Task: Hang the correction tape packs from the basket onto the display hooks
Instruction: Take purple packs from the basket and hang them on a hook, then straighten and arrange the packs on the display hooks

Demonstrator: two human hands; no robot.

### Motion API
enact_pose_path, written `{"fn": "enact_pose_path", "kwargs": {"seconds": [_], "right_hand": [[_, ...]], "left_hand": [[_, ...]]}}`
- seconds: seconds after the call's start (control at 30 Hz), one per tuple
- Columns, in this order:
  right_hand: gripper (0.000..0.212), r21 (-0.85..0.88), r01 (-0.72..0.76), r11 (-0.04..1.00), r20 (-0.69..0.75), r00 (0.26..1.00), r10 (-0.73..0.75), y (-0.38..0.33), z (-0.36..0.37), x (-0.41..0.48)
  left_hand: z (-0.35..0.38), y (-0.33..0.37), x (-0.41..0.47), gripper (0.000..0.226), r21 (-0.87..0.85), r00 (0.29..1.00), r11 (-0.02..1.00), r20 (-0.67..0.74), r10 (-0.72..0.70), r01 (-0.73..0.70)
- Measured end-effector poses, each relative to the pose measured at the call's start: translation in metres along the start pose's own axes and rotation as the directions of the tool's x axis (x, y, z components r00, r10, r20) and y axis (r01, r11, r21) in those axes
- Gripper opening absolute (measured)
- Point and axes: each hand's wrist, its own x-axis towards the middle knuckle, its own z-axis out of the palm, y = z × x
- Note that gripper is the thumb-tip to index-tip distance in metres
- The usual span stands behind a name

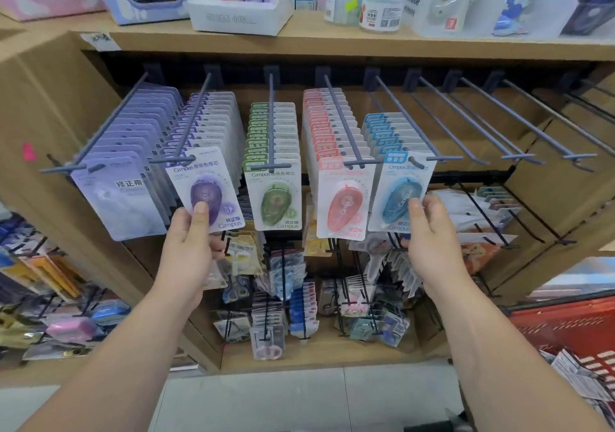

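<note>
- The left hand (189, 242) pinches the purple pack (208, 188) low, thumb in front; its hole lies above, at the near tip of the hook (196, 115);
- the right hand (429, 232) pinches the blue pack (401, 195) likewise.

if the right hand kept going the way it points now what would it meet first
The front blue pack: the right hand points up and slightly left, its thumb touching that pack. Further on, probably the blue packs hung behind it, though depth is unclear.
</note>
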Motion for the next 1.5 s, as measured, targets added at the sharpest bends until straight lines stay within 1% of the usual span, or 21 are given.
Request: {"fn": "enact_pose_path", "kwargs": {"seconds": [0.1, 0.2, 0.27, 0.33, 0.4, 0.47, 0.5, 0.6, 0.67, 0.73, 0.83, 0.93, 1.0, 1.07, 1.17, 1.27, 1.33, 1.4, 1.43, 1.5], "right_hand": [[0.025, -0.04, -0.046, 0.998, -0.076, 0.996, 0.043, 0.01, -0.001, -0.01], [0.021, -0.093, -0.107, 0.99, -0.153, 0.984, 0.091, 0.026, -0.011, -0.025], [0.016, -0.116, -0.171, 0.978, -0.182, 0.972, 0.148, 0.038, -0.023, -0.039], [0.015, -0.17, -0.215, 0.962, -0.216, 0.96, 0.176, 0.05, -0.039, -0.057], [0.016, -0.207, -0.273, 0.94, -0.261, 0.941, 0.216, 0.066, -0.062, -0.079], [0.019, -0.254, -0.348, 0.903, -0.275, 0.921, 0.278, 0.087, -0.089, -0.101], [0.02, -0.28, -0.395, 0.875, -0.28, 0.905, 0.319, 0.101, -0.104, -0.113], [0.021, -0.285, -0.544, 0.789, -0.309, 0.831, 0.462, 0.141, -0.157, -0.148], [0.021, -0.313, -0.617, 0.722, -0.32, 0.784, 0.532, 0.17, -0.196, -0.167], [0.022, -0.345, -0.664, 0.664, -0.319, 0.748, 0.582, 0.203, -0.238, -0.177], [0.031, -0.416, -0.669, 0.616, -0.283, 0.739, 0.611, 0.246, -0.297, -0.177], [0.038, -0.473, -0.636, 0.61, -0.192, 0.75, 0.633, 0.286, -0.348, -0.166], [0.04, -0.503, -0.604, 0.619, -0.114, 0.756, 0.645, 0.308, -0.373, -0.156], [0.04, -0.55, -0.565, 0.615, -0.045, 0.755, 0.654, 0.324, -0.392, -0.143], [0.037, -0.601, -0.505, 0.619, 0.046, 0.752, 0.658, 0.344, -0.413, -0.119], [0.033, -0.619, -0.472, 0.627, 0.148, 0.715, 0.684, 0.361, -0.423, -0.098], [0.035, -0.648, -0.443, 0.619, 0.2, 0.685, 0.7, 0.372, -0.425, -0.086], [0.035, -0.669, -0.444, 0.595, 0.21, 0.656, 0.725, 0.383, -0.422, -0.08], [0.033, -0.675, -0.454, 0.582, 0.209, 0.639, 0.74, 0.388, -0.42, -0.078], [0.033, -0.689, -0.453, 0.566, 0.22, 0.613, 0.759, 0.393, -0.415, -0.074]], "left_hand": [[-0.001, -0.01, 0.0, 0.026, -0.039, 1.0, 0.999, 0.021, -0.015, 0.016], [0.003, -0.031, -0.009, 0.028, -0.075, 0.994, 0.992, 0.054, -0.097, 0.101], [0.011, -0.048, -0.022, 0.031, -0.044, 0.981, 0.985, 0.109, -0.159, 0.164], [0.024, -0.063, -0.039, 0.027, 0.027, 0.957, 0.98, 0.214, -0.198, 0.197], [0.042, -0.072, -0.061, 0.018, 0.106, 0.911, 0.973, 0.341, -0.23, 0.206], [0.066, -0.079, -0.085, 0.012, 0.171, 0.857, 0.965, 0.447, -0.258, 0.201], [0.079, -0.083, -0.096, 0.011, 0.209, 0.824, 0.961, 0.502, -0.262, 0.178], [0.124, -0.096, -0.13, 0.008, 0.301, 0.713, 0.949, 0.646, -0.273, 0.091], [0.158, -0.102, -0.155, 0.014, 0.331, 0.657, 0.943, 0.704, -0.269, 0.032], [0.199, -0.106, -0.183, 0.02, 0.352, 0.617, 0.936, 0.74, -0.267, -0.017], [0.261, -0.118, -0.23, 0.025, 0.398, 0.585, 0.917, 0.752, -0.302, -0.038], [0.319, -0.135, -0.276, 0.034, 0.438, 0.591, 0.899, 0.73, -0.345, -0.017], [0.35, -0.143, -0.299, 0.04, 0.467, 0.608, 0.884, 0.695, -0.385, 0.026], [0.374, -0.153, -0.311, 0.042, 0.485, 0.629, 0.873, 0.662, -0.408, 0.057], [0.398, -0.17, -0.32, 0.055, 0.47, 0.658, 0.877, 0.63, -0.412, 0.098], [0.414, -0.182, -0.328, 0.057, 0.422, 0.689, 0.894, 0.604, -0.4, 0.149], [0.42, -0.19, -0.332, 0.068, 0.395, 0.727, 0.907, 0.578, -0.37, 0.147], [0.422, -0.2, -0.333, 0.081, 0.377, 0.736, 0.914, 0.575, -0.356, 0.147], [0.423, -0.202, -0.334, 0.083, 0.376, 0.74, 0.915, 0.571, -0.355, 0.148], [0.425, -0.205, -0.336, 0.081, 0.361, 0.761, 0.922, 0.558, -0.332, 0.138]]}}
